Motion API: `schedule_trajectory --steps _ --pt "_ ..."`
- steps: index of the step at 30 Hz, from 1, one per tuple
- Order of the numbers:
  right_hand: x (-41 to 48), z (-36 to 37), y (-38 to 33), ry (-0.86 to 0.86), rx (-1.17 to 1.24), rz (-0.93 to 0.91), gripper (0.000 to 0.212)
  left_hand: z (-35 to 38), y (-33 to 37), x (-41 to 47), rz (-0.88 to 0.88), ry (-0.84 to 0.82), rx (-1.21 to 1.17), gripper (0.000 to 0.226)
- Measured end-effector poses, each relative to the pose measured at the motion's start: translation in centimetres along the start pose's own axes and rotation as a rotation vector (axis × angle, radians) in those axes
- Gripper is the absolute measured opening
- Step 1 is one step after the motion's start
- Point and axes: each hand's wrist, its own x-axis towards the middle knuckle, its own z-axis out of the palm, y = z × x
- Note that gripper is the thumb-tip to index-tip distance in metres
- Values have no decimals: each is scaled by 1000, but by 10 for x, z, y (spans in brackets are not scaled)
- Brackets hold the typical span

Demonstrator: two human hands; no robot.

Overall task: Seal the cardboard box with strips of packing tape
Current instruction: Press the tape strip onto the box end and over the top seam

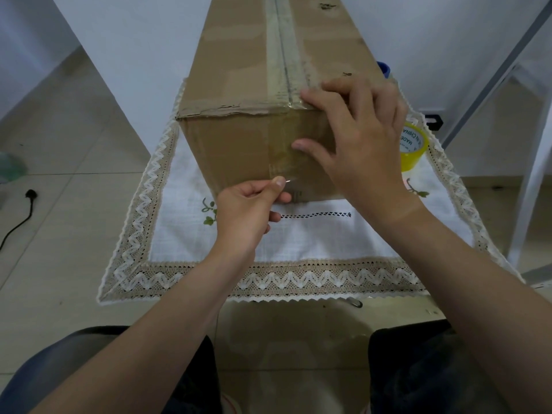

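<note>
While our left hand (249, 209) pinches the loose lower end of a clear tape strip (283, 162) between thumb and forefinger, low on the box's near face, the cardboard box (239, 85) sits on a lace-edged white cloth (298, 243). Tape runs up that face and over the top seam. Our right hand (355, 135) lies spread, gripping nothing, fingers pressing the tape at the top edge, thumb on the front. A yellow tape roll (413, 147) stands just right of the box.

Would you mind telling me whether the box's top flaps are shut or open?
Shut. The box's top flaps lie flat and meet at a center seam covered by tape running along its length.
</note>
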Motion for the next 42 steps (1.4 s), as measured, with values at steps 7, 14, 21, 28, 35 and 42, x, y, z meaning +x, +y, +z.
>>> schedule_trajectory --steps 7,14,21,28,35,42 --pt "-10 1 3 -48 -114 -53 84 1 0 1 20 14 17 13" --pt "-8 8 1 -2 -51 11 74 0 -1 3 32 9 14 12" --pt "-14 5 8 -82 -240 -109 121 1 -3 2 119 31 93 11" --pt "-14 2 7 -49 -131 -88 96 2 -2 3 119 40 106 10" --pt "-12 11 -1 55 -90 9 76 3 -1 1 120 55 103 9" --pt "-18 14 4 41 -173 -65 109 1 0 0 108 41 139 12"
